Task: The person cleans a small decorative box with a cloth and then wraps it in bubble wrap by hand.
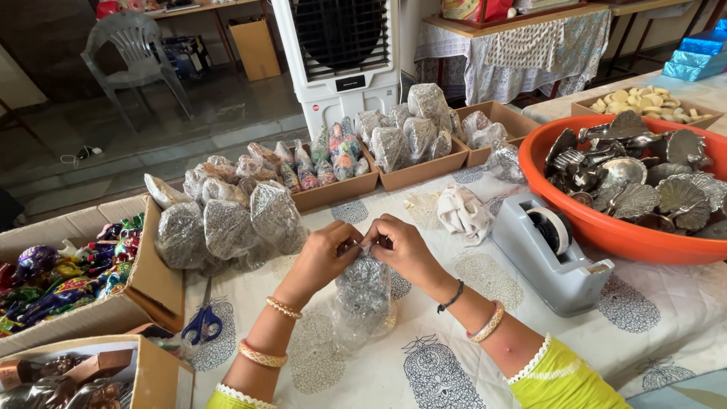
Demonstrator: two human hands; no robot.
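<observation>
My left hand [322, 256] and my right hand [403, 246] meet at the top of a small clear plastic bag [363, 297] that holds a silvery item. Both hands pinch the bag's mouth, fingers closed on the plastic. The bag stands upright on the white printed tablecloth [454, 356] just in front of me. Bangles circle both wrists, and yellow-green sleeves show at the bottom edge.
A grey tape dispenser [556, 254] sits right of my hands, a crumpled white cloth [463, 212] behind it. An orange tub [606, 227] holds silver peacock-shaped pieces. Blue-handled scissors [203, 322] lie left. Cardboard trays [424, 170] and piles of filled bags [227, 223] line the table's far side.
</observation>
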